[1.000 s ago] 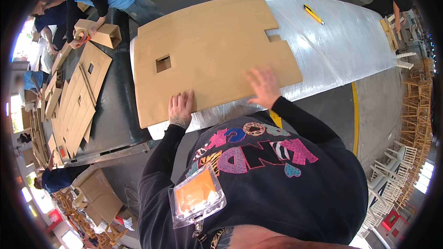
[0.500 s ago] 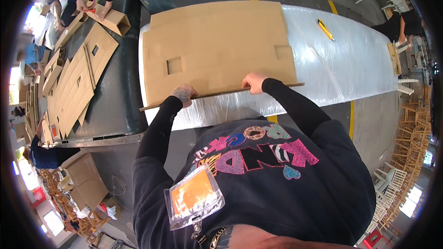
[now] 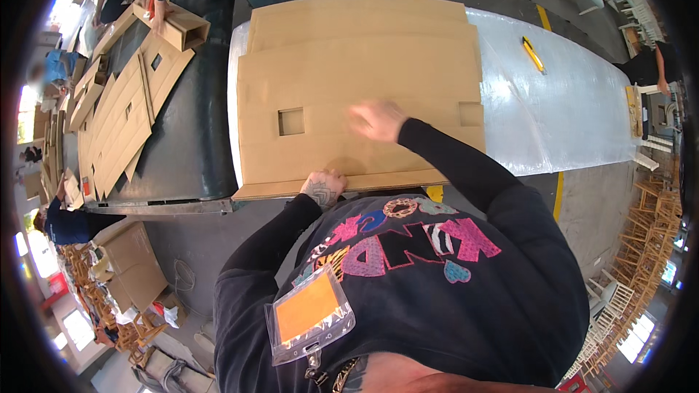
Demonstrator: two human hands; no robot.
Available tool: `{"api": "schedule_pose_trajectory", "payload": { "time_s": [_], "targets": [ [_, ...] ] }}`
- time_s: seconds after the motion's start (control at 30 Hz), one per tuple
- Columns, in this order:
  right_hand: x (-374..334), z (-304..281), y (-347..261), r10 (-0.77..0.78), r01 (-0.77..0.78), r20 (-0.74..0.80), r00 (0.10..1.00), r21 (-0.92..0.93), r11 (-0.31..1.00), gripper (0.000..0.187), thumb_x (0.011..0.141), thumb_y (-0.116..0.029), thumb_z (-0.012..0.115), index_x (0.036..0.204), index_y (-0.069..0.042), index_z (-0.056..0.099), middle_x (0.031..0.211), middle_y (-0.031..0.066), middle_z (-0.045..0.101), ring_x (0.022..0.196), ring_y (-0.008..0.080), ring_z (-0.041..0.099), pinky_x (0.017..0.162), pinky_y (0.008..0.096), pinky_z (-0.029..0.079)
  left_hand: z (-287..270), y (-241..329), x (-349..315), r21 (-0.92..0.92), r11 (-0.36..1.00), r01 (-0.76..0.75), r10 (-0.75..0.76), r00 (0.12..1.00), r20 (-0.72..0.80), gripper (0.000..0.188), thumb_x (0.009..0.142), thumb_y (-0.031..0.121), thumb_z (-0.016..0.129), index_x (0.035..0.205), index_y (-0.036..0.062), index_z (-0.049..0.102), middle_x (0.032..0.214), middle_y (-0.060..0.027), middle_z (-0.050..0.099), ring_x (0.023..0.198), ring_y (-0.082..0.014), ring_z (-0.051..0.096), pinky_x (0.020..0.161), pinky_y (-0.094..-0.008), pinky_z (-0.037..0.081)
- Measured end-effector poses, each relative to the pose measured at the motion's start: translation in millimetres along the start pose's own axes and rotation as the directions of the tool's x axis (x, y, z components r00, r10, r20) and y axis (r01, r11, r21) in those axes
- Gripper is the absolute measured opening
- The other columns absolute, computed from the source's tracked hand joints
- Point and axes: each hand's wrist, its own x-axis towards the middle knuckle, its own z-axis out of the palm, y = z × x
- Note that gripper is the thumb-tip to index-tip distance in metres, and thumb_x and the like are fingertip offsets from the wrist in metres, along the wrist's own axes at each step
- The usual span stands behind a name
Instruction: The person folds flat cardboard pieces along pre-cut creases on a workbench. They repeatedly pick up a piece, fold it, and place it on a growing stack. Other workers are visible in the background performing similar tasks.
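A large brown cardboard sheet [image 3: 378,65] with square cut-outs lies in front of me on a table covered in clear plastic wrap [image 3: 561,116]. Its near strip is bent along a crease at my body. My left hand [image 3: 324,186] is curled over that near edge, its fingers closed on the cardboard. Above the middle of the sheet, between the two cut-outs, is my right hand [image 3: 378,120]; motion smears its fingers. To the right of the sheet, a yellow and black utility knife [image 3: 534,55] rests on the plastic wrap.
A dark table [image 3: 207,109] on the left bears flat cardboard pieces [image 3: 120,120] and a folded cardboard tube [image 3: 183,28] handled by a co-worker. Another person's arm [image 3: 661,69] shows at the far right. Stacked wooden chairs [image 3: 644,247] line the right side.
The cardboard sheet has come nearer to me, and its near edge now shows a bent strip. My right hand has left the edge and moved up over the sheet; my left hand is nearer my body.
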Motion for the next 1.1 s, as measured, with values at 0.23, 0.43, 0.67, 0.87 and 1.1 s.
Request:
{"api": "schedule_pose_trajectory", "payload": {
  "time_s": [0.23, 0.43, 0.67, 0.87, 1.1],
  "targets": [
    [94, 60, 0, -0.364, 0.210, -0.284, 0.887, -0.453, 0.866, 0.060, 0.098, -0.049, 0.043, 0.152, -0.024, 0.035, 0.158, 0.0109, 0.027, 0.148, 0.0306, 0.019, 0.118, 0.0632, 0.013, 2, 7, 13, -0.058, 0.998, 0.031, -0.029, 0.998, 0.048, 0.018, 0.079, 0.020, 0.061, 0.091, 0.0071, 0.065, 0.089, -0.0121, 0.065, 0.080, -0.0296, 0.068, 0.067, -0.0420, 0.055],
    [95, 71, 5, -0.375, 0.192, -0.345, 0.860, -0.462, 0.866, 0.056, 0.096, -0.040, 0.050, 0.148, -0.021, 0.042, 0.155, 0.0110, 0.033, 0.147, 0.0322, 0.023, 0.117, 0.0641, 0.016, -63, -7, 24, -0.110, 0.994, -0.004, 0.030, 0.971, 0.237, 0.019, 0.075, 0.017, 0.063, 0.089, 0.0051, 0.066, 0.087, -0.0131, 0.065, 0.077, -0.0314, 0.068, 0.066, -0.0427, 0.056],
    [95, 64, 3, -0.383, 0.221, -0.334, 0.861, -0.432, 0.874, 0.056, 0.094, -0.040, 0.053, 0.146, -0.021, 0.044, 0.155, 0.0109, 0.034, 0.147, 0.0320, 0.023, 0.118, 0.0629, 0.015, -87, -15, 25, -0.139, 0.989, -0.051, 0.059, 0.997, 0.054, 0.029, 0.075, 0.018, 0.064, 0.099, 0.0034, 0.066, 0.085, -0.0125, 0.062, 0.076, -0.0298, 0.066, 0.062, -0.0384, 0.056],
    [95, 63, 7, -0.379, 0.207, -0.374, 0.846, -0.423, 0.882, 0.056, 0.094, -0.040, 0.054, 0.145, -0.021, 0.045, 0.152, 0.0101, 0.037, 0.144, 0.0313, 0.028, 0.118, 0.0599, 0.017, -74, 10, 13, -0.049, 0.999, -0.013, 0.009, 0.996, -0.088, 0.026, 0.086, 0.018, 0.057, 0.107, 0.0026, 0.061, 0.083, -0.0119, 0.062, 0.074, -0.0274, 0.065, 0.055, -0.0383, 0.054],
    [102, 40, 9, -0.325, 0.229, -0.370, 0.870, -0.280, 0.932, 0.054, 0.092, -0.041, 0.058, 0.138, -0.014, 0.051, 0.139, 0.0141, 0.046, 0.131, 0.0320, 0.040, 0.111, 0.0574, 0.026, -97, 33, -12, -0.313, 0.948, -0.058, 0.109, 0.983, 0.149, 0.037, 0.088, 0.032, 0.057, 0.115, 0.0057, 0.062, 0.091, -0.0125, 0.063, 0.081, -0.0311, 0.066, 0.066, -0.0413, 0.056]
  ]
}}
